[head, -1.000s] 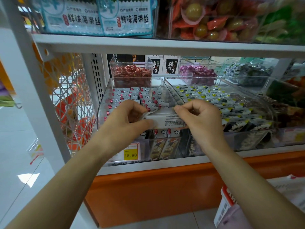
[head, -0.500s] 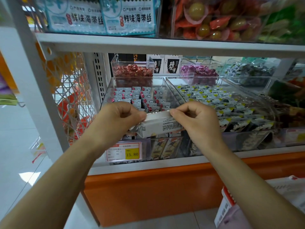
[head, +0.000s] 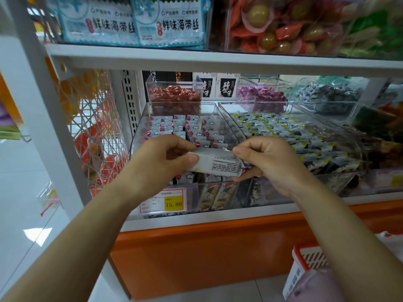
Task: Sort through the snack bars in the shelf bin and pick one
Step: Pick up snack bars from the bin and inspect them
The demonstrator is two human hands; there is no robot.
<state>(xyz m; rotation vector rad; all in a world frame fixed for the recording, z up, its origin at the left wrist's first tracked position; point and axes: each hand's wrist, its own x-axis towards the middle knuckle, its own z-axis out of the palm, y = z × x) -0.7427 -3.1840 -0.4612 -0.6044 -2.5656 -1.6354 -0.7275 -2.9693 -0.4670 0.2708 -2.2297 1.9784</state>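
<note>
A silver-white wrapped snack bar (head: 218, 163) with small black print on its back is held level in front of the shelf bin. My left hand (head: 161, 158) grips its left end. My right hand (head: 268, 160) pinches its right end by the crimped wrapper. Behind the hands, the clear plastic bin (head: 139, 127) holds several rows of small white snack bars (head: 185, 127) with red dots and cloud marks.
A second clear bin (head: 340, 136) of black-and-yellow wrapped bars sits to the right. Small tubs of red sweets (head: 174, 95) and purple sweets (head: 261, 97) stand behind. A price tag (head: 163, 201) reads 15.80. A wire rack (head: 96, 131) hangs left; a shopping basket (head: 305, 264) is at lower right.
Both hands have lifted the bar slightly out of the bin toward me and turned it so its printed back shows. The view has shifted a little closer.
</note>
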